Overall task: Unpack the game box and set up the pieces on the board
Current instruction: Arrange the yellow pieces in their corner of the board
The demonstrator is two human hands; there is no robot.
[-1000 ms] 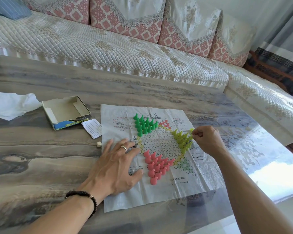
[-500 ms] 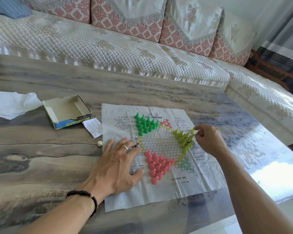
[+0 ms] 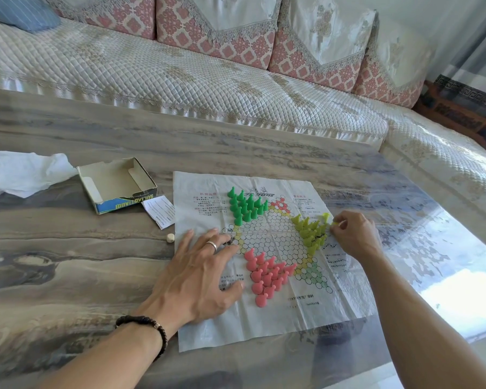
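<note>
Little had shifted since the earlier frame: right hand [image 3: 351, 237] fingers pinched a yellow-green peg [image 3: 334, 224] at the paper board's [image 3: 264, 327] right point; left hand [image 3: 199, 276], fingers spread, pinned the sheet. Seating it upright probably avoids toppling neighbouring pegs.

You are looking across a grey, streaked table [image 3: 82, 276] with a glossy top. At ten o'clock on it lies a crumpled white tissue [image 3: 23, 175]. Beyond the far edge, at twelve o'clock, runs a quilted cream sofa [image 3: 152, 71] with pink-patterned cushions [image 3: 216, 26] along its back. A blue pillow [image 3: 20, 12] sits at eleven o'clock on the seat.
</note>
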